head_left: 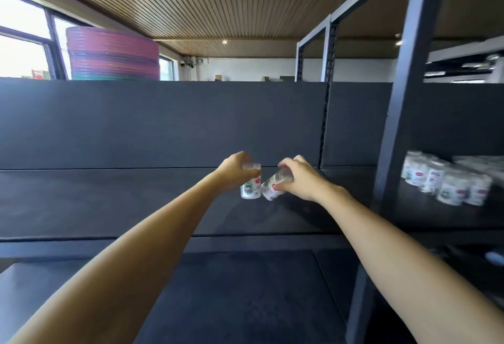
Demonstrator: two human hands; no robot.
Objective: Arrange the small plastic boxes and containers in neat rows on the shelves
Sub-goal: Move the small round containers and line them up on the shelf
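Observation:
My left hand [235, 173] grips a small white plastic container [250, 191] by its clear lid, holding it upright over the dark shelf [109, 201]. Beside it, my right hand [301, 180] grips a second small container [271, 188] of the same kind, tilted with its base toward the left one. The two containers nearly touch. Whether either base rests on the shelf board is unclear. Both arms reach forward over the shelf's front edge.
Several matching white containers [447, 182] stand grouped on the neighbouring shelf at the right, behind a dark upright post [401, 114]. A lower shelf board [231, 297] lies beneath. The dark back panel [163, 122] closes the rear. Stacked coloured baskets [111, 55] sit beyond it.

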